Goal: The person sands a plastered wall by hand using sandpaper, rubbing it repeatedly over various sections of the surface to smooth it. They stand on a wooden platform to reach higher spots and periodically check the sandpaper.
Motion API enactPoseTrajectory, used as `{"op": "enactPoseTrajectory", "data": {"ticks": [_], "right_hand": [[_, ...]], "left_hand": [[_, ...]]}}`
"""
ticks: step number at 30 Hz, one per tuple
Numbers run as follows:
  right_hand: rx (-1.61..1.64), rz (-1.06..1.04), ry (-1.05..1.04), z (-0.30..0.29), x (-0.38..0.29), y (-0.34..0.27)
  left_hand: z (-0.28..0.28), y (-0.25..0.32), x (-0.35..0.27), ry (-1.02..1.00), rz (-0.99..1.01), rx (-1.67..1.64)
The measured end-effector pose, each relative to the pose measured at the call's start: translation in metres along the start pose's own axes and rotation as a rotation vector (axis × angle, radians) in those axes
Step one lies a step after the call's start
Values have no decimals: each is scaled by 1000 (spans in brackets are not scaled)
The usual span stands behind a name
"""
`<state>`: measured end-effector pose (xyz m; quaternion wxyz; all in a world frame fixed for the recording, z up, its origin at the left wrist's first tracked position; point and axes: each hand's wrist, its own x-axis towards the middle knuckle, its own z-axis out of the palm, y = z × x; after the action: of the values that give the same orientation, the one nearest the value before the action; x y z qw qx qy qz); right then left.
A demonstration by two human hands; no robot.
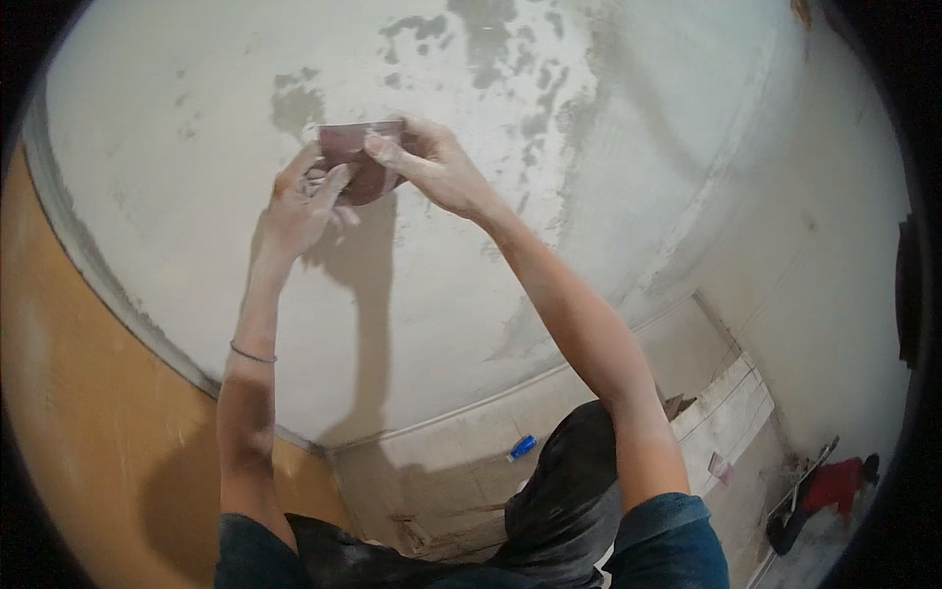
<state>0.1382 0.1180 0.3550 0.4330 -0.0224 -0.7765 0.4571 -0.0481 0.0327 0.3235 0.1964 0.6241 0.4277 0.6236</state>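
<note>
A folded piece of reddish-brown sandpaper (342,145) is held up in front of the wall, between both hands. My left hand (305,195) grips its lower left part with thumb and fingers. On the right side of the sheet, my right hand (423,158) presses its thumb on the front, its fingers behind. Pale dust coats the fingers of both hands. Behind them stands a whitish plastered wall (456,294) with grey patches at the top. The shadow of my arms falls on it below the sheet.
An orange-yellow wall (81,353) meets the white one at the left. Down on the floor (471,475) lies a small blue object (522,447). A long pale board (728,397) and a pinkish piece (720,467) are at the right, near a person in red (835,486).
</note>
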Motion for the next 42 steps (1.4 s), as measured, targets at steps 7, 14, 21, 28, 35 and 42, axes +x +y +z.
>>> {"op": "enactPoseTrajectory", "data": {"ticks": [7, 14, 21, 28, 35, 42], "right_hand": [[124, 172, -120, -20, -5, -1], [44, 138, -127, -15, 0, 0], [-422, -389, 624, -80, 3, -27], [-997, -503, 972, -157, -26, 2], [-1214, -519, 681, -137, -73, 136], [-1175, -567, 670, -177, -67, 107]], "left_hand": [[17, 7, 1, 71, 15, -26], [14, 6, 4, 71, 19, 103], [35, 6, 2, 54, 128, 358], [91, 9, 6, 44, 306, 498], [115, 0, 14, 160, 476, 1223], [108, -36, 26, 192, 552, 1298]]}}
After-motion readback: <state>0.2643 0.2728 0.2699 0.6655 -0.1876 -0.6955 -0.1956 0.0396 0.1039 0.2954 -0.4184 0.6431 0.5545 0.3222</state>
